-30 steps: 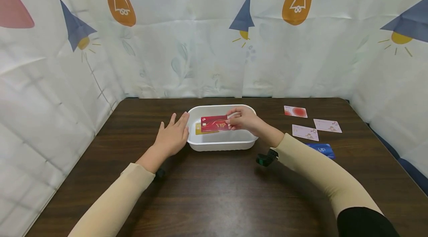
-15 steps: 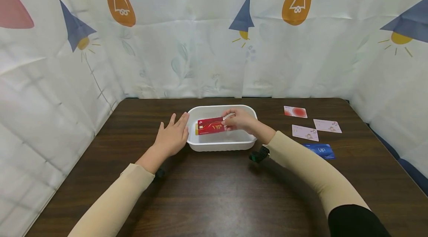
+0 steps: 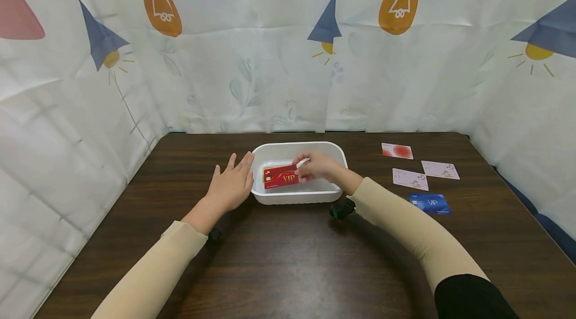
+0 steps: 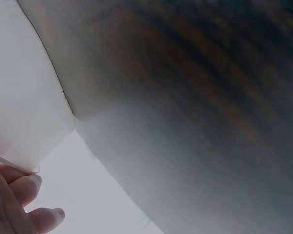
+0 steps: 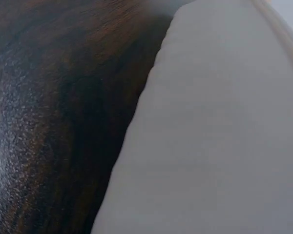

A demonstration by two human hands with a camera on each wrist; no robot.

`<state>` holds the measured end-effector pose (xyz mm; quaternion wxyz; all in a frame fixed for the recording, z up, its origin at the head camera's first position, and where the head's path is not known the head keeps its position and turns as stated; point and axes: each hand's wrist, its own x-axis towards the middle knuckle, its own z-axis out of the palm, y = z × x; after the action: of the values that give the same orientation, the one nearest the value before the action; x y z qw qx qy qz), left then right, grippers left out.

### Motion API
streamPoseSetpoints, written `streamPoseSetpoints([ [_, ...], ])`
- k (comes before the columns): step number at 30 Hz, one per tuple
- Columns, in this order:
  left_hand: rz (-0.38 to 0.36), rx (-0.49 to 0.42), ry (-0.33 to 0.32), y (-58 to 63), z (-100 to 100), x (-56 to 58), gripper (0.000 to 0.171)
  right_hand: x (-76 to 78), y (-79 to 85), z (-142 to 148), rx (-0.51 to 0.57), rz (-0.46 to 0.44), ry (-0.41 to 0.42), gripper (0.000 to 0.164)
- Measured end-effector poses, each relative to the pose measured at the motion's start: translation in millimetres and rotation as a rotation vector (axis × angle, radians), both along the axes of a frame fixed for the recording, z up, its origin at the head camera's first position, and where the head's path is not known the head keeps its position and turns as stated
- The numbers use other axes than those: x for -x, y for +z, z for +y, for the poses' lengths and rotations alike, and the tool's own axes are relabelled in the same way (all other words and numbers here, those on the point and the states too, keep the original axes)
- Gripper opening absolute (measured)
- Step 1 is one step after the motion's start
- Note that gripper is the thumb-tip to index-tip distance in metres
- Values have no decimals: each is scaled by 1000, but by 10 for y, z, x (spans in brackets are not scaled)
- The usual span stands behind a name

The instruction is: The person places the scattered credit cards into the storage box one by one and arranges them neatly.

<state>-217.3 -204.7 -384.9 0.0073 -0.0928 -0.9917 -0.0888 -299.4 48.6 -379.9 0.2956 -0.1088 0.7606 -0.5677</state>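
Observation:
A red VIP card (image 3: pixel 279 178) lies low inside the white plastic basin (image 3: pixel 297 198) in the head view. My right hand (image 3: pixel 318 165) pinches the card's right end between thumb and fingers, reaching in over the basin's right side. Behind the red card only a thin yellow edge of a second card (image 3: pixel 272 166) shows. My left hand (image 3: pixel 230 185) rests against the basin's left rim, its fingers extended. The left wrist view has the left fingers (image 4: pixel 27 190) at the rim. Basin wall (image 5: pixel 200 126) fills much of the right wrist view, where the right hand is hidden.
To the right on the dark wooden table (image 3: pixel 288 259) lie a blue VIP card (image 3: pixel 430 203), two pale pink cards, one nearer (image 3: pixel 410 179) and one farther right (image 3: pixel 441 169), and a card with a red circle (image 3: pixel 397 151). A patterned curtain (image 3: pixel 279 74) hangs behind.
My right hand has moved left and down into the basin with the red card, which now covers most of the yellow card. The left hand has stayed at the rim.

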Motion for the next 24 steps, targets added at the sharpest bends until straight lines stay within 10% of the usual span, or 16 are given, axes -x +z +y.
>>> streamPoseSetpoints([
  [24, 7, 9, 2, -8, -2, 11, 61, 21, -133, -80, -149, 22, 70, 25],
])
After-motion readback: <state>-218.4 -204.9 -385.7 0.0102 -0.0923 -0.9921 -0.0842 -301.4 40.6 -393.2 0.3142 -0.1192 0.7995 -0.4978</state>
